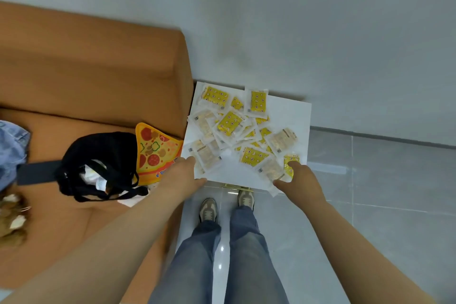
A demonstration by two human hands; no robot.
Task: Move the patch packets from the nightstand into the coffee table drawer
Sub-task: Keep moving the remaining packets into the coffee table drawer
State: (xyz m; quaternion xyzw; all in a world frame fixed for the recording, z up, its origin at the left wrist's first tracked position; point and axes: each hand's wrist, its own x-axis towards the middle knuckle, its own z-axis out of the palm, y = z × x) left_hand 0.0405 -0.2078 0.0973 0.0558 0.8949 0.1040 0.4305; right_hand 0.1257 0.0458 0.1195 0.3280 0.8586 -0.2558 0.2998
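Head view, as I monitored it remotely. The white nightstand stood against the grey wall, with its left side just beside the arm of an orange sofa. The patch packets all lay on its top in a loose, overlapping heap, some showing a yellow printed face and others a pale one. None was lifted clear of the surface. The wearer's left hand reached to the front left corner with the fingers stretched out nearly straight. Its fingertips touched the edge of a pale packet and it held nothing. The right hand lay at the front right corner with forefinger and thumb spread wide. The forefinger rested on a yellow packet and the thumb lay against another pale packet. I saw no pinch closed on either packet. On the sofa seat lay a black strap bag, open at the mouth, touching a pizza-slice-shaped item that leaned near the nightstand. The wearer stood in blue jeans and beige sneakers on a glossy grey tiled floor. The toes were near the nightstand's front edge.
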